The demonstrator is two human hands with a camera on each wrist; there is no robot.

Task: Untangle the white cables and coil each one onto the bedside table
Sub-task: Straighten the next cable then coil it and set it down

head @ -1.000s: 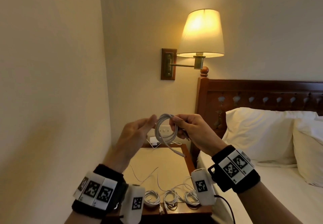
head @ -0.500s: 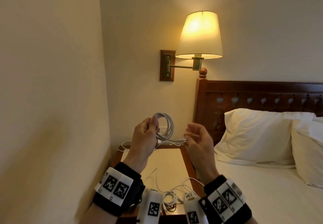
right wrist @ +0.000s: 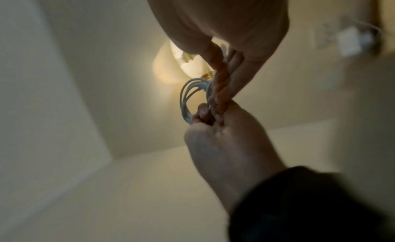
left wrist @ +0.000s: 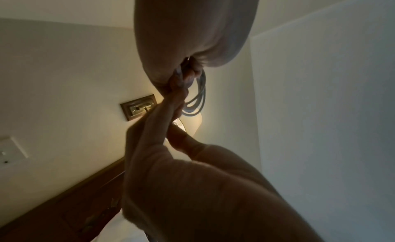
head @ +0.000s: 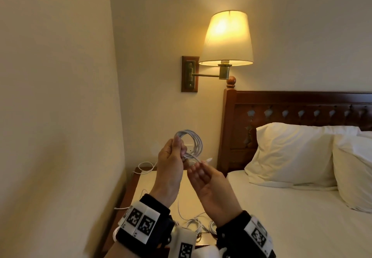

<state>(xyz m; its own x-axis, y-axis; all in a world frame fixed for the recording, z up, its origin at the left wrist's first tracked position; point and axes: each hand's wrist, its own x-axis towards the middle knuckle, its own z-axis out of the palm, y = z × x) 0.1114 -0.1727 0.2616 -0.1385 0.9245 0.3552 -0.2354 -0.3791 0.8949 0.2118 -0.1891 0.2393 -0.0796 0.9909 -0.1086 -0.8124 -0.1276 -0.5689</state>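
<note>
Head view: looped white cable point(head: 192, 141)

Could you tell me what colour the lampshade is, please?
Cream-white lampshade, glowing warm yellow; head view.

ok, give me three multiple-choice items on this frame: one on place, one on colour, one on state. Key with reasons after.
1. Where is the coiled cable?
A. Flat on the bedside table
B. Held up in the left hand, above the table
C. On the pillow

2. What colour is the cable?
A. Black
B. Red
C. White

3. What state is the wall lamp in?
A. Lit
B. Switched off
C. Lying on the bed

Key:
1 B: the left hand grips the loops in the air over the bedside table.
2 C: the loops and the loose end by the right hand are white.
3 A: the shade glows yellow on its wall bracket.
</note>
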